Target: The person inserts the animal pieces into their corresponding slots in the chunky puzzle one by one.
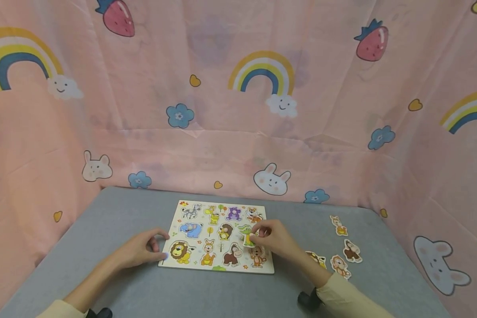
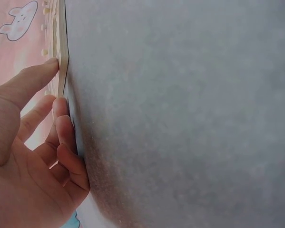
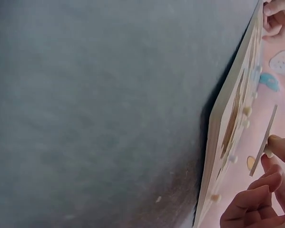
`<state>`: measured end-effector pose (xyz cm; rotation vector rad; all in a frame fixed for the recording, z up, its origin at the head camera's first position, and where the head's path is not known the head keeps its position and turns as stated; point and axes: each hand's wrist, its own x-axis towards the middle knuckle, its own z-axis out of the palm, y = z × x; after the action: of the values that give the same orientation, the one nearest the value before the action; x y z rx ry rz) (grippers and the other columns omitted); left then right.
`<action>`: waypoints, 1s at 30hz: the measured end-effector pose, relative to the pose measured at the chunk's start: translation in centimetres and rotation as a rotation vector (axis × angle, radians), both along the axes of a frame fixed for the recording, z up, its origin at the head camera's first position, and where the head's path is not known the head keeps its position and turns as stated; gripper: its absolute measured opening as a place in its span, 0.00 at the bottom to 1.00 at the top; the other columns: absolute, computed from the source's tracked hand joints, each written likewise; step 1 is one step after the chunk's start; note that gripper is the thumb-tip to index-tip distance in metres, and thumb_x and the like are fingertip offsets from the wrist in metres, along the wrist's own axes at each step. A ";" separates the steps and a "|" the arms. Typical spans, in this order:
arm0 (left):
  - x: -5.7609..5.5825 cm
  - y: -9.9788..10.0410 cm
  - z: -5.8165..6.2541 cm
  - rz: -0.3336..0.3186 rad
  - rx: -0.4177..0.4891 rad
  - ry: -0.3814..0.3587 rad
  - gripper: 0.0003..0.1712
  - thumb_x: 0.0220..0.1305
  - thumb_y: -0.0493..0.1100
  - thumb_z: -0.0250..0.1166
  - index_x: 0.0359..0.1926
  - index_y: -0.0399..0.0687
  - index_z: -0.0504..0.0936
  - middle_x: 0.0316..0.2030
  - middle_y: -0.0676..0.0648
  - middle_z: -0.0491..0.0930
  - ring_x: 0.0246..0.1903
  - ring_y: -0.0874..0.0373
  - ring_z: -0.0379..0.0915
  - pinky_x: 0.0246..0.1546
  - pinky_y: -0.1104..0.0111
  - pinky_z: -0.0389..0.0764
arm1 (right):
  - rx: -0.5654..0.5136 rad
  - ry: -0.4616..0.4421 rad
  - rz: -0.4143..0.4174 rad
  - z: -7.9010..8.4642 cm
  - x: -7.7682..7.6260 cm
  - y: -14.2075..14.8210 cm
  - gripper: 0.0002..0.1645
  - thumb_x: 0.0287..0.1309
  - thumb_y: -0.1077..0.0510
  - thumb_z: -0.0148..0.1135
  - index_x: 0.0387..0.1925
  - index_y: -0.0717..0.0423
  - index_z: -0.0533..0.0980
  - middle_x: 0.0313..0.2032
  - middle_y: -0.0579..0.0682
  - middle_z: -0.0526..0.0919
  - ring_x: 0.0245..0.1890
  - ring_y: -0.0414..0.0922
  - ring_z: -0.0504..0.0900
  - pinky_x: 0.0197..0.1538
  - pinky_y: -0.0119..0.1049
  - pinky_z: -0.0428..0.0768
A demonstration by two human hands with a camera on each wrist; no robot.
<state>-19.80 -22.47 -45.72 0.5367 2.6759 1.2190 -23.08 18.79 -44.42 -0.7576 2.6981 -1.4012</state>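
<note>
one green piece (image 1: 247,240) in right hand (image 1: 278,238)

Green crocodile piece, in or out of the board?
Out: in the right wrist view, the right hand pinches the piece apart from the board.

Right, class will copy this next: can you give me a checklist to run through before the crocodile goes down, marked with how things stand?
1. Left hand touching the board: ok, at its left edge.
2. Right hand pinching the crocodile: ok, between thumb and finger.
3. Crocodile clear of the board: ok, raised off it in the right wrist view.
4. Crocodile lined up with its slot: cannot tell, piece and hand cover the spot.
5. Loose pieces off the board: ok, lying to its right.
6. Loose lion fully in sight: not ok, partly hidden by the right forearm.
</note>
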 end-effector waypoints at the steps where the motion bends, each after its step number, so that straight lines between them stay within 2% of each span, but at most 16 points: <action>1: 0.0 0.0 0.0 0.000 -0.002 0.001 0.27 0.56 0.43 0.78 0.55 0.42 0.78 0.27 0.51 0.73 0.23 0.56 0.66 0.25 0.68 0.67 | 0.001 0.004 0.000 -0.1 -0.2 -0.1 0.04 0.59 0.61 0.74 0.34 0.56 0.84 0.23 0.46 0.75 0.21 0.40 0.68 0.25 0.32 0.67; 14: 0.0 -0.1 0.0 -0.016 -0.005 0.002 0.26 0.57 0.44 0.78 0.54 0.43 0.78 0.28 0.51 0.73 0.23 0.56 0.66 0.26 0.67 0.67 | 0.023 -0.016 -0.007 -0.3 -2.6 -0.4 0.03 0.57 0.64 0.73 0.31 0.58 0.84 0.20 0.46 0.72 0.21 0.41 0.67 0.21 0.32 0.63; 22: -0.1 -0.1 0.1 -0.006 -0.015 0.007 0.27 0.56 0.44 0.78 0.53 0.43 0.79 0.27 0.52 0.73 0.24 0.57 0.67 0.27 0.67 0.67 | 0.041 -0.048 -0.004 -0.3 -2.9 -0.6 0.04 0.56 0.64 0.74 0.31 0.60 0.85 0.19 0.46 0.71 0.15 0.38 0.65 0.19 0.32 0.64; 30: -0.1 -0.1 0.0 -0.001 -0.019 0.003 0.27 0.56 0.45 0.79 0.53 0.43 0.79 0.27 0.52 0.73 0.24 0.57 0.66 0.27 0.67 0.67 | 0.077 -0.038 0.004 -0.5 -3.0 -0.8 0.04 0.53 0.64 0.76 0.29 0.59 0.85 0.21 0.47 0.73 0.19 0.38 0.66 0.21 0.32 0.63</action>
<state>-19.92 -22.59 -45.75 0.5373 2.6866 1.1915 -26.10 17.95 -44.91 -0.7236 2.7026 -1.2886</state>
